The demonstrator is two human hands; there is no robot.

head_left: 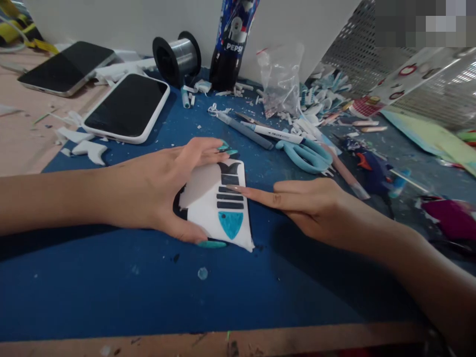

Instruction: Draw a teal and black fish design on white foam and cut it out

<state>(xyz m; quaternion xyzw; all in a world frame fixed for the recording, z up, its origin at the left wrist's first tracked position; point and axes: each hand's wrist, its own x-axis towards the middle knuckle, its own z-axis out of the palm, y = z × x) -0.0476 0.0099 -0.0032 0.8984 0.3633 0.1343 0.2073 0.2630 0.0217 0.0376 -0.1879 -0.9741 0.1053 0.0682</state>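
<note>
A flat white piece (pixel 203 214) lies on the blue mat, decorated like a fish skeleton with a blue head (pixel 231 224), several black bars (pixel 229 197) and a dark tail. My left hand (pixel 159 186) spans it from the left, thumb at the near edge and fingers at the far edge, holding it against the mat. From the right, my right hand (pixel 312 201) reaches in with its index finger stretched out, the tip on or just over the black bars. Its other fingers are curled, and I see nothing held in them. My left palm hides part of the piece's left side.
Behind lie a white-cased phone (pixel 126 106), a dark phone (pixel 67 68), a wire spool (pixel 177 55) and a Pepsi bottle (pixel 232 47). Light blue scissors (pixel 307 156), a pen (pixel 273 133), a plastic bag (pixel 281 79) and scraps (pixel 327 94) sit at the back right.
</note>
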